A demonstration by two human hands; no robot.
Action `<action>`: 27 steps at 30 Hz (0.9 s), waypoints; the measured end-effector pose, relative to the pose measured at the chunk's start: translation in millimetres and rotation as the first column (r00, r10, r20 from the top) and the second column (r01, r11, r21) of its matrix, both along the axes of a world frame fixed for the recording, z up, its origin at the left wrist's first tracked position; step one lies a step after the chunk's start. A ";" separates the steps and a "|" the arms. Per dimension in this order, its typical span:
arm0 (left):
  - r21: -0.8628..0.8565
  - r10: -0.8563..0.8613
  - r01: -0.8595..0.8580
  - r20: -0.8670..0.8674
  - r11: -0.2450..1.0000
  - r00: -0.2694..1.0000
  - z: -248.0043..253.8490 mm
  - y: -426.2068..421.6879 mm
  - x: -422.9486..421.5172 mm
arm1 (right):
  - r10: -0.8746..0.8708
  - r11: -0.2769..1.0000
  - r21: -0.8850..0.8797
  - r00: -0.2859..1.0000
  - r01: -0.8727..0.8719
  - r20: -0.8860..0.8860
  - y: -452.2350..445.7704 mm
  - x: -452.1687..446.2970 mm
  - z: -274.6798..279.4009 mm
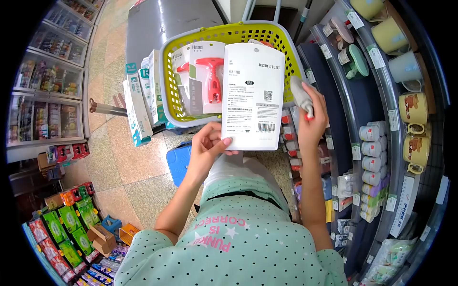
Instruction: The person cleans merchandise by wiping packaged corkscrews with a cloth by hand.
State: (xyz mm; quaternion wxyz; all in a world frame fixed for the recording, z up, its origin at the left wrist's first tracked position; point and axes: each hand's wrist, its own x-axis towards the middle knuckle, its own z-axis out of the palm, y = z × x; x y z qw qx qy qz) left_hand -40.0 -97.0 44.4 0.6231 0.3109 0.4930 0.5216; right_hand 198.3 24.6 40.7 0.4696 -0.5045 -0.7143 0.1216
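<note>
My left hand [210,144] pinches the lower left corner of a white blister-pack card [253,100], its printed back with barcode and QR code facing me. What the pack contains is hidden. My right hand [315,113] is closed on a crumpled grey cloth-like item [300,95] with a small red part, beside the right rim of a basket. Beneath the card stands this yellow-green basket with a grey rim [168,90]. Packs with red peeler-like tools [209,78] lie in it, partly covered by the card.
White-and-teal boxes [137,112] stand left of the basket, by a dark grey surface [174,21]. Shelves on my right hold mugs [414,107] and white rolls [371,148]. A blue plastic object [179,164] is on the floor. Green packets [71,226] fill a display at lower left.
</note>
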 end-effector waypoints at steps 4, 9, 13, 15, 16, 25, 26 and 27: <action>0.014 0.034 -0.034 0.017 0.999 0.999 4.1 -7.3 -9.4 | 0.034 0.999 -0.013 0.978 -0.032 0.204 32.9 -11.3 -10.6; 0.026 0.067 -0.068 0.020 0.997 0.998 6.6 -12.6 -18.8 | 0.190 0.963 -0.240 0.943 -0.124 0.275 42.6 -22.4 -20.2; 0.046 0.076 -0.077 0.021 0.996 0.997 9.0 -12.5 -21.4 | 0.169 0.950 -0.295 0.965 -0.106 0.199 26.0 -25.7 0.0; 0.062 0.088 -0.090 0.037 0.994 0.995 13.9 -9.3 -19.0 | 0.094 0.972 -0.224 0.988 -0.064 0.123 11.9 -29.4 22.7; 0.072 0.092 -0.095 0.046 0.993 0.995 17.1 -7.3 -16.4 | 0.064 0.987 -0.155 0.996 -0.053 0.066 3.1 -32.8 36.7; 0.483 0.245 -0.037 -0.374 0.875 0.894 38.1 11.8 33.4 | 0.096 0.988 -0.126 0.995 -0.092 0.022 -76.7 -70.2 95.7; 0.565 0.273 0.030 -0.444 0.825 0.853 42.8 16.7 36.4 | 0.064 0.993 -0.102 0.998 -0.062 0.010 -77.9 -71.2 94.6; 0.636 0.310 0.103 -0.504 0.765 0.806 45.5 21.3 38.1 | 0.036 0.992 -0.116 0.999 -0.040 -0.041 -78.8 -69.7 94.9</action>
